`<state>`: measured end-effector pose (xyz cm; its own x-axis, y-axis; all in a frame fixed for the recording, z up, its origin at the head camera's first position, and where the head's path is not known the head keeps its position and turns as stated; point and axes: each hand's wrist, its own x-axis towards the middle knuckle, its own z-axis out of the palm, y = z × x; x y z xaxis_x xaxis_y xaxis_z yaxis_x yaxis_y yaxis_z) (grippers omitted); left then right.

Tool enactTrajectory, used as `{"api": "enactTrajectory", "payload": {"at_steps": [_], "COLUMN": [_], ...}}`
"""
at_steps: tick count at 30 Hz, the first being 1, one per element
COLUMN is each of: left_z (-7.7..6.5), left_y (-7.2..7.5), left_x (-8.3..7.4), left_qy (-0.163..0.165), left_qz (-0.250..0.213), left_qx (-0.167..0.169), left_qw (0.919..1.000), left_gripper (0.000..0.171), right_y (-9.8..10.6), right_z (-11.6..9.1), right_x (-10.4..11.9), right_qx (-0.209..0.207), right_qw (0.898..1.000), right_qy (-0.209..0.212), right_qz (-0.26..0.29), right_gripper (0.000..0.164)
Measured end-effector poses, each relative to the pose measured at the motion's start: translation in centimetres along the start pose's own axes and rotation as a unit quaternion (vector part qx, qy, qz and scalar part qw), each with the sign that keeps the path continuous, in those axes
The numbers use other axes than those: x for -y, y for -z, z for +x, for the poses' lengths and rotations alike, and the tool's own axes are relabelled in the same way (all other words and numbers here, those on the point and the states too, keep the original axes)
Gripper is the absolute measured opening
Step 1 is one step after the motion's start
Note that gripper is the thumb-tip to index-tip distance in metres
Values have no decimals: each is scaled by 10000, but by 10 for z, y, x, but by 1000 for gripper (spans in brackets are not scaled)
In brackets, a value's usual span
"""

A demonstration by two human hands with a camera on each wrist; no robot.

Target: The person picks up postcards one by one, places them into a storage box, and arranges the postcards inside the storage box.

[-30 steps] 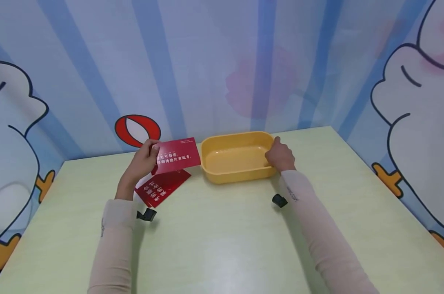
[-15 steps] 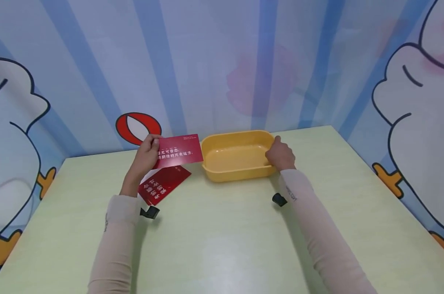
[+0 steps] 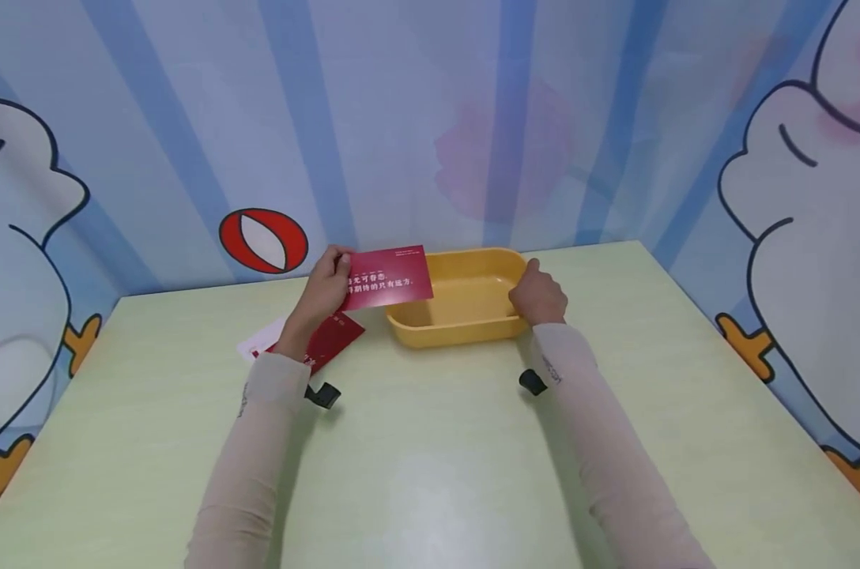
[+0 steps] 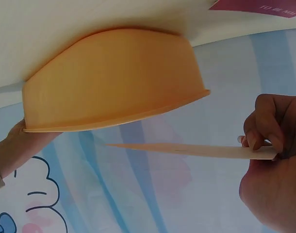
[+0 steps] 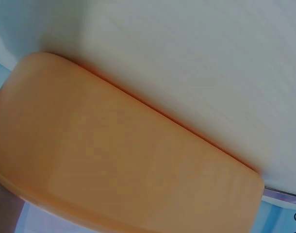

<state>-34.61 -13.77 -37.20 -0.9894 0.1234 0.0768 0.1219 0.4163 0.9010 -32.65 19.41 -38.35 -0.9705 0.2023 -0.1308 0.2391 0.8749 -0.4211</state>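
My left hand point(image 3: 325, 283) pinches a red card point(image 3: 390, 278) with white printed characters by its left end. The card's right end overlaps the left side of a yellow plastic basin point(image 3: 465, 333) in the head view. Seen nearly edge-on in the left wrist view, the held card point(image 4: 201, 150) is apart from the basin point(image 4: 114, 82). My right hand point(image 3: 539, 295) grips the basin's right end, fingers partly hidden. Under my left wrist lie more red cards point(image 3: 333, 340) and a whitish one point(image 3: 261, 340), partly covered by the arm.
The basin stands on a pale green table point(image 3: 430, 458) near its back edge. A printed fabric backdrop point(image 3: 416, 118) rises behind and at both sides. Black wrist-camera mounts stick out below both wrists.
My left hand has carried the card to the right and slightly up, from beside the basin to overlapping its left side. The right hand stays on the basin, which has hardly shifted.
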Motion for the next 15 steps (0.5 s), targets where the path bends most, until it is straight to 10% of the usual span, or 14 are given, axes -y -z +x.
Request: {"api": "enactTrajectory", "payload": {"at_steps": [15], "left_z": [21], "left_y": [-44], "left_x": [-20], "left_qy": [-370], "left_qz": [510], "left_qx": [22], "left_qw": [9980], "left_gripper": [34], "right_y": [0], "right_z": [-3], "right_x": [4], "right_qx": [-70], "right_qw": [9999], "right_qy": [-102], "right_qz": [-41], "right_gripper": [52]}}
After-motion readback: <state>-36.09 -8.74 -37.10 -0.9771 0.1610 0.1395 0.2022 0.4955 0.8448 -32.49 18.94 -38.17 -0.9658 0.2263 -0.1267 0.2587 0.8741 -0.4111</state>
